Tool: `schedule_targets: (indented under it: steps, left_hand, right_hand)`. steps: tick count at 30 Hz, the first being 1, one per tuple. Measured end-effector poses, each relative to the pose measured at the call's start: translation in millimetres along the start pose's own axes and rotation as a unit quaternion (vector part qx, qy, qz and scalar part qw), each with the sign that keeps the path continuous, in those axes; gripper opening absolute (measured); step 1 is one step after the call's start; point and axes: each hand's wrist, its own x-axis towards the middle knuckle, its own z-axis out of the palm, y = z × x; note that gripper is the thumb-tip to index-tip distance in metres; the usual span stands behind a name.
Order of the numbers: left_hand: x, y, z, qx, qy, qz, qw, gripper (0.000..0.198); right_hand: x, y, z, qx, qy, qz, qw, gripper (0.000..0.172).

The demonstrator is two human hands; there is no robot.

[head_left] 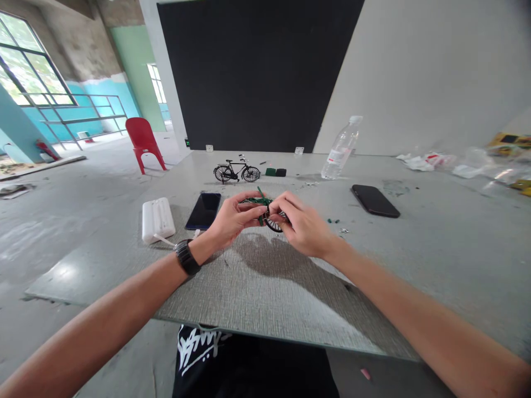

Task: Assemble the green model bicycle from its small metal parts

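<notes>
Above the middle of the table, both hands hold a small green model bicycle [260, 200]. My left hand [236, 218] pinches its green frame between thumb and fingers. At the dark spoked wheel [274, 223], my right hand [302, 224] is closed, with thumb and fingertips on the wheel end; the exact grip spot is partly hidden by the fingers. Just beyond the hands, a finished-looking black model bicycle [236, 170] stands upright. Small green pieces [333, 221] and tiny clear or metallic bits [344, 230] lie to the right of my right hand.
A white power bank [157, 220] with a cable and a dark phone [203, 210] lie left. Two small dark blocks [276, 172] sit behind. A clear bottle [342, 148], a black phone [375, 200] and plastic bags [468, 163] occupy the right. The table's front edge [265, 338] is near my lap.
</notes>
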Motion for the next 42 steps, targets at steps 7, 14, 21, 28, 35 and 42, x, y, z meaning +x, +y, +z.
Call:
schedule_targets:
  steps: [7, 14, 21, 28, 35, 42]
  left_hand:
    - [0, 0, -2.4, -0.009, 0.005, -0.005, 1.000, 0.046]
    - [-1, 4, -0.7, -0.016, -0.013, 0.002, 1.000, 0.051]
    - [3, -1, -4.0, 0.048, -0.038, 0.095, 0.994, 0.037]
    - [2, -6, -1.7, 0.159, -0.009, 0.169, 0.973, 0.018]
    - [2, -7, -4.2, 0.236, -0.021, 0.218, 0.947, 0.009]
    - [-1, -8, 0.1, 0.254, -0.031, 0.236, 0.938, 0.004]
  right_hand:
    - [1, 4, -7, -0.038, -0.016, -0.042, 0.998, 0.010]
    - [0, 3, -10, -0.024, -0.009, -0.052, 0.998, 0.015]
    - [5, -2, -6, 0.102, 0.099, -0.019, 0.990, 0.011]
    - [4, -6, 1, 0.128, 0.106, -0.015, 0.986, 0.012]
    - [4, -9, 2, 0.135, 0.100, -0.009, 0.986, 0.011]
    - [2, -11, 9, 0.175, 0.123, -0.018, 0.977, 0.013]
